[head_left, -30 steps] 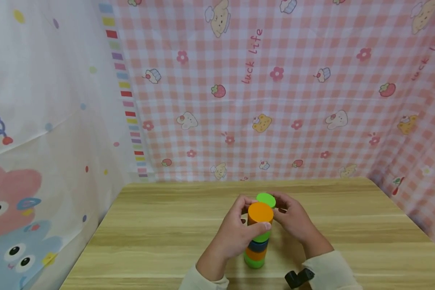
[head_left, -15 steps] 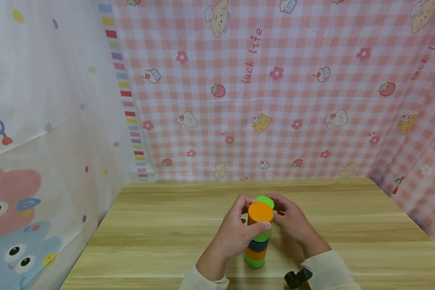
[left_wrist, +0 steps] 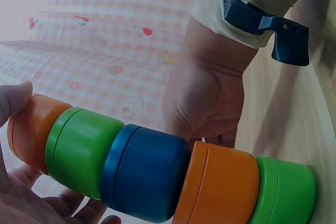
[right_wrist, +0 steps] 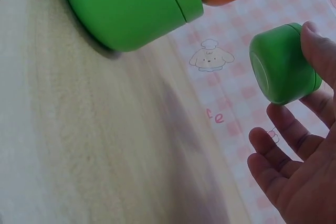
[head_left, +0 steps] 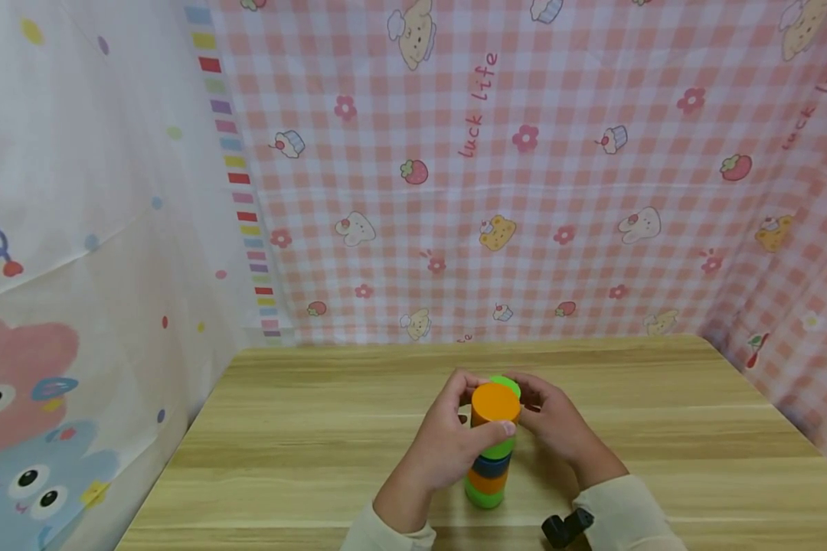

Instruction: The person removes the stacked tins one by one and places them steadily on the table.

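Note:
A tower of small lidded jars stands upright on the wooden table: a green jar (left_wrist: 286,190) at the bottom, then an orange jar (left_wrist: 220,182), a dark blue jar (left_wrist: 147,171), a green jar (left_wrist: 86,148) and a top orange jar (head_left: 495,403). My left hand (head_left: 448,444) grips the tower's top, its thumb on the upper orange jar and its fingers round the far side. Just behind the tower, my right hand (head_left: 558,421) pinches another green jar (right_wrist: 286,64) between thumb and fingers, held up off the table. In the head view the tower partly hides that jar.
The wooden table (head_left: 303,459) reaches back to a pink checked cloth (head_left: 400,252). A white patterned cloth (head_left: 124,229) hangs on the left. A black device (head_left: 567,528) sits at the right sleeve's cuff.
My right hand has lowered the green jar slightly behind the tower, mostly in the first half second. My left hand keeps its hold in the same place.

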Available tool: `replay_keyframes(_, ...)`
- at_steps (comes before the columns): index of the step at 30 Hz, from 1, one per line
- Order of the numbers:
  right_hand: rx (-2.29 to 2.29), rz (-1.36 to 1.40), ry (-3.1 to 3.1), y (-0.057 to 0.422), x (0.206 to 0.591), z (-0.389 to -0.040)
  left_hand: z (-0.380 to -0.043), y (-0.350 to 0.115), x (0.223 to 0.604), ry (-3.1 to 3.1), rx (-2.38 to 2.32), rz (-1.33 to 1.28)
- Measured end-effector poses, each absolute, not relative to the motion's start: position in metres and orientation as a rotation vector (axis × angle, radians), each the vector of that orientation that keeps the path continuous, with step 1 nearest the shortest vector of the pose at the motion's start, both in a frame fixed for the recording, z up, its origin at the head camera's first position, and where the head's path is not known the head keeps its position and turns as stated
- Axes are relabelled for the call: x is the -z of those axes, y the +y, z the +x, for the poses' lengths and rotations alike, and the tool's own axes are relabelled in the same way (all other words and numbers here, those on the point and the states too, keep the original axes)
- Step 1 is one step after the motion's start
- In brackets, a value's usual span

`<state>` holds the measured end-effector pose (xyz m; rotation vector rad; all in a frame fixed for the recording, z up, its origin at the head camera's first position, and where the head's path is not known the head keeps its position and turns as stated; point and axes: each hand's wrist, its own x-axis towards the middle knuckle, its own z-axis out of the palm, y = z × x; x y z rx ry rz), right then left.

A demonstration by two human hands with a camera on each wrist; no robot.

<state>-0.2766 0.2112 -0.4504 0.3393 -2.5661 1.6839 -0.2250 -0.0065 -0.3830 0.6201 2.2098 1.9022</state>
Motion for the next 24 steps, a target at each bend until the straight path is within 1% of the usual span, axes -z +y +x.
replay_keyframes(11, -1.732, 0.314, -2.58, 0.218, 0.464, -0.283, -0.224, -0.007, 0.382, 2.211, -1.91, 0.642)
replay_keyframes(24, -1.746, 0.338, -2.603, 0.221, 0.467, -0.283, -0.224, -0.007, 0.382, 2.196, -1.909, 0.646)
